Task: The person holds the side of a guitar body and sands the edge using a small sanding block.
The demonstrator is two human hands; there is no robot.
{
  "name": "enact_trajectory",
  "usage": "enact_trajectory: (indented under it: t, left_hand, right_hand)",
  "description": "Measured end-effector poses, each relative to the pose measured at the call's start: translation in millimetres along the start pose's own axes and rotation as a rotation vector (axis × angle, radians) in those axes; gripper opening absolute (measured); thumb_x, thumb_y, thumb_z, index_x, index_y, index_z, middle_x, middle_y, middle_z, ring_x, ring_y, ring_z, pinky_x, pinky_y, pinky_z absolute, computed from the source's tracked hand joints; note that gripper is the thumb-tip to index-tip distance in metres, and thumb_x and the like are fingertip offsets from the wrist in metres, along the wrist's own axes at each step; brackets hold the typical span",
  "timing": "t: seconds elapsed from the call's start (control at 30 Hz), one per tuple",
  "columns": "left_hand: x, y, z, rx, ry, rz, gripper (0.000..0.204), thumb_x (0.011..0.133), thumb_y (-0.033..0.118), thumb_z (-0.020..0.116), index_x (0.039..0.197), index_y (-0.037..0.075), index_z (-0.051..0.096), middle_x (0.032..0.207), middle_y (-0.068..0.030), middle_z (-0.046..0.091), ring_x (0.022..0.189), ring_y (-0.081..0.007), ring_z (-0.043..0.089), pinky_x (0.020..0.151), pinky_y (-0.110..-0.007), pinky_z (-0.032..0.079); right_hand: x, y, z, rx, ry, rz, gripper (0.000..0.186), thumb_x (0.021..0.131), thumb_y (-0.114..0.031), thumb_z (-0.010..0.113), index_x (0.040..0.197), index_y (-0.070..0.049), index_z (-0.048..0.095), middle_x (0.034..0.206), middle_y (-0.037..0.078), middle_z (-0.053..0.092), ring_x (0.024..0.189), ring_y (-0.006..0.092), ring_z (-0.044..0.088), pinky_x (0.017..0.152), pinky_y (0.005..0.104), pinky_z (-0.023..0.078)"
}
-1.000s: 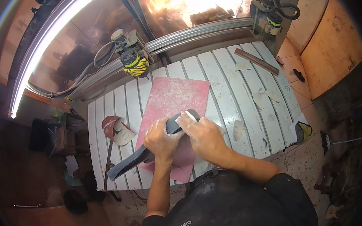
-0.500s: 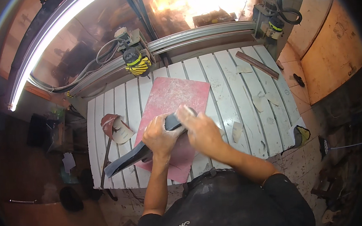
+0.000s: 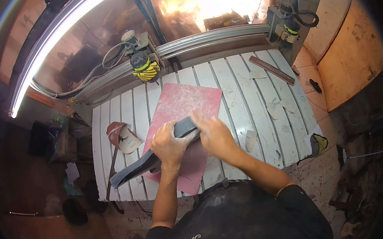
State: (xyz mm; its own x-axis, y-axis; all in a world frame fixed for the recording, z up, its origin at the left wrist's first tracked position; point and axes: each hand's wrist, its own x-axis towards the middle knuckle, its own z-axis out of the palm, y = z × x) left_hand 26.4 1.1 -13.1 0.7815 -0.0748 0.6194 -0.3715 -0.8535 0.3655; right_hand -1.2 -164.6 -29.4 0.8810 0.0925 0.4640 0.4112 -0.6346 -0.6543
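A long, curved dark grey piece (image 3: 134,168) lies slantwise over a pink sheet (image 3: 185,97), its lower end reaching left past the sheet. My left hand (image 3: 168,143) is closed around it near its upper right part. My right hand (image 3: 213,133) is at that upper right end, its fingers bent against the piece's edge and slightly blurred. Whatever lies under those fingers is hidden. Pale dust covers the fingers of both hands. The piece's kind cannot be made out.
The white slatted table (image 3: 239,102) carries a curled reddish-brown sandpaper sheet (image 3: 117,133), a brown strip (image 3: 272,70) and several pale scraps. Behind them runs a metal rail (image 3: 212,39) with a tool head (image 3: 141,62), a yellow-black glove on it. A thin dark bar (image 3: 111,170) lies left.
My right hand has shifted slightly right and down along the piece's end, uncovering more of its dark top face. My left hand stays in place.
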Motion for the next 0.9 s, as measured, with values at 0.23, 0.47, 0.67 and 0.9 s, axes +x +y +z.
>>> enact_trajectory:
  t: [0.23, 0.47, 0.67, 0.9]
  left_hand:
    - [1, 5, 1, -0.009, 0.006, 0.023, 0.052, 0.061, 0.046, 0.098, 0.091, 0.01, 0.077, 0.079, -0.008, 0.073, 0.07, -0.0309, 0.071, 0.063, -0.043, 0.054]
    - [0, 4, 1, 0.003, 0.013, 0.017, 0.055, 0.058, 0.046, 0.1, 0.092, 0.01, 0.077, 0.082, -0.0076, 0.074, 0.071, -0.0299, 0.072, 0.064, -0.041, 0.055]
    - [3, 7, 0, -0.027, -0.001, 0.005, 0.054, 0.058, 0.044, 0.1, 0.093, 0.009, 0.078, 0.082, -0.0074, 0.074, 0.071, -0.0299, 0.072, 0.064, -0.041, 0.055]
    - [-1, -6, 2, 0.025, 0.001, -0.004, 0.059, 0.056, 0.049, 0.101, 0.093, 0.009, 0.078, 0.082, -0.0078, 0.075, 0.072, -0.03, 0.073, 0.064, -0.042, 0.056]
  right_hand:
    - [1, 33, 15, 0.154, 0.092, 0.054, 0.062, 0.085, 0.003, 0.058, 0.145, -0.009, 0.067, 0.154, 0.016, 0.06, 0.087, 0.0396, 0.066, 0.088, 0.0473, 0.057]
    - [-1, 36, 16, 0.094, 0.087, 0.072, 0.06, 0.084, 0.006, 0.057, 0.142, -0.006, 0.068, 0.148, 0.019, 0.064, 0.089, 0.0368, 0.068, 0.089, 0.0458, 0.057]
    - [-6, 17, 5, 0.068, -0.018, 0.095, 0.064, 0.083, 0.009, 0.052, 0.144, -0.004, 0.067, 0.15, 0.018, 0.063, 0.1, 0.0399, 0.069, 0.094, 0.0432, 0.055]
    - [-7, -2, -1, 0.145, -0.056, 0.036, 0.065, 0.083, 0.008, 0.053, 0.145, -0.006, 0.066, 0.152, 0.016, 0.062, 0.102, 0.0425, 0.068, 0.095, 0.0473, 0.055]
